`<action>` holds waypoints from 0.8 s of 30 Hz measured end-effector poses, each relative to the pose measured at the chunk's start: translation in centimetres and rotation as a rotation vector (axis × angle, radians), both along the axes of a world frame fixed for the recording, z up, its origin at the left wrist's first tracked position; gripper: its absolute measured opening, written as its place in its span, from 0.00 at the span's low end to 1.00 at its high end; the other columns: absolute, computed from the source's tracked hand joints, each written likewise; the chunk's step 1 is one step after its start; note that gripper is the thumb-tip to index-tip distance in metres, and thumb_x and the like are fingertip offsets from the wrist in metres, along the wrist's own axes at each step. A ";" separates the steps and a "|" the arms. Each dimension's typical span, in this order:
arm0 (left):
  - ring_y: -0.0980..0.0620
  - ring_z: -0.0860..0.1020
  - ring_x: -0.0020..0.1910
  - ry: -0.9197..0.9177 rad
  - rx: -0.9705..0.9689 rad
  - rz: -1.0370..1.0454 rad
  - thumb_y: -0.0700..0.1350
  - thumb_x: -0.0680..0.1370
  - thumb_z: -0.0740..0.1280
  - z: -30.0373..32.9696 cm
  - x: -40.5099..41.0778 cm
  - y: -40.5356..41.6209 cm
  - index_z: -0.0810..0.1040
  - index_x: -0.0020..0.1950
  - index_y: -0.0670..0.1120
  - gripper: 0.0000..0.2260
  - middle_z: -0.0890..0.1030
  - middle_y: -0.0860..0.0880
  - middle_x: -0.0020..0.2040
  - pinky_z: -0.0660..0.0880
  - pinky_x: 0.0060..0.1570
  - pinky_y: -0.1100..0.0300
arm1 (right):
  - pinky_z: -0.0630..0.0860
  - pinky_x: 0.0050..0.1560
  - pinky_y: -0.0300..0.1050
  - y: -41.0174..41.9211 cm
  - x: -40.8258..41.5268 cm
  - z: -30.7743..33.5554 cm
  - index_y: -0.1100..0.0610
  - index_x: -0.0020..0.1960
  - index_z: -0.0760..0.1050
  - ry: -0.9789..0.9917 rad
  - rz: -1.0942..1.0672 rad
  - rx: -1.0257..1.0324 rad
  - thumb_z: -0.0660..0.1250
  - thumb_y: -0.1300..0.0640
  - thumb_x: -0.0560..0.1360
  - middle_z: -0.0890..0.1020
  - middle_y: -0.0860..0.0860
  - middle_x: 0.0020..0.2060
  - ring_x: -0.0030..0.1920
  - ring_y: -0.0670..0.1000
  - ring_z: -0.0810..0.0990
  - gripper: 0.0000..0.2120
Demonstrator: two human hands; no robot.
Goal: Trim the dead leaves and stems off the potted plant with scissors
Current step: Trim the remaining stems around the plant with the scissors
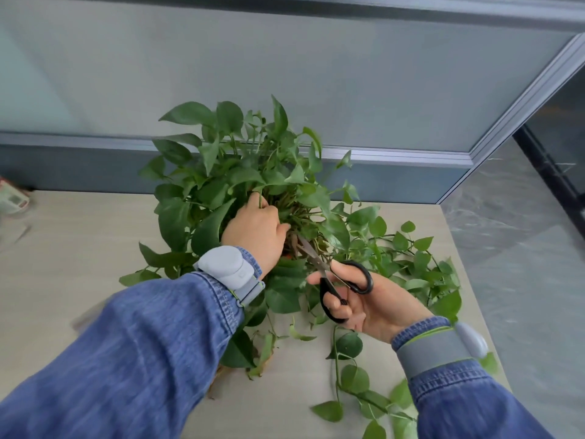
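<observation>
a: while the left hand (254,231) is reaching into the potted plant (240,179) on the table (79,248), what are its fingers doing?
b: they are closing around green stems near the plant's centre, holding leaves aside.
a: and the right hand (364,307)?
b: it is gripping the black-handled scissors (335,277), fingers through the 2 loops, blades slightly parted and pointing into the brownish stems at the base, just beside the left thumb.
a: anything lying loose?
b: leafy vines (357,375) are trailing across the table's near side.
</observation>
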State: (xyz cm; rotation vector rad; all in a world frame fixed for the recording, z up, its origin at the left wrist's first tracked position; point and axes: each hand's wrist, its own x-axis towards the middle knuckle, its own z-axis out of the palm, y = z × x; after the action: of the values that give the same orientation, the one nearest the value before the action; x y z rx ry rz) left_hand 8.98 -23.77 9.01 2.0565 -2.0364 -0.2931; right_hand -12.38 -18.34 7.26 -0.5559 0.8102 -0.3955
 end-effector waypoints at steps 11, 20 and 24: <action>0.44 0.72 0.56 0.051 0.011 -0.018 0.42 0.77 0.62 -0.4 -0.1 -0.1 0.78 0.52 0.51 0.08 0.69 0.48 0.58 0.71 0.52 0.50 | 0.61 0.21 0.35 -0.1 -0.7 1.9 0.64 0.62 0.77 -0.005 0.050 -0.095 0.77 0.43 0.67 0.75 0.55 0.32 0.27 0.48 0.70 0.32; 0.43 0.69 0.59 0.076 0.129 0.030 0.49 0.81 0.53 -0.2 -0.1 -0.6 0.81 0.48 0.43 0.19 0.70 0.45 0.62 0.69 0.58 0.50 | 0.56 0.23 0.37 -0.5 -1.3 2.2 0.62 0.62 0.78 -0.177 -0.002 -0.133 0.75 0.44 0.71 0.75 0.53 0.32 0.26 0.46 0.70 0.27; 0.41 0.71 0.58 0.039 0.138 0.033 0.59 0.79 0.56 -0.4 0.0 -0.9 0.80 0.40 0.44 0.23 0.72 0.44 0.60 0.70 0.58 0.48 | 0.60 0.22 0.35 -0.6 -1.4 2.0 0.62 0.62 0.78 -0.097 -0.030 -0.130 0.71 0.45 0.74 0.75 0.54 0.32 0.27 0.47 0.70 0.25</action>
State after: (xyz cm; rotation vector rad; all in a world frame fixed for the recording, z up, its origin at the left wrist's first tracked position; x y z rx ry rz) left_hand 8.95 -24.72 8.64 2.1431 -2.0093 -0.4772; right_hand -13.82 -18.92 9.26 -0.6407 0.7035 -0.5014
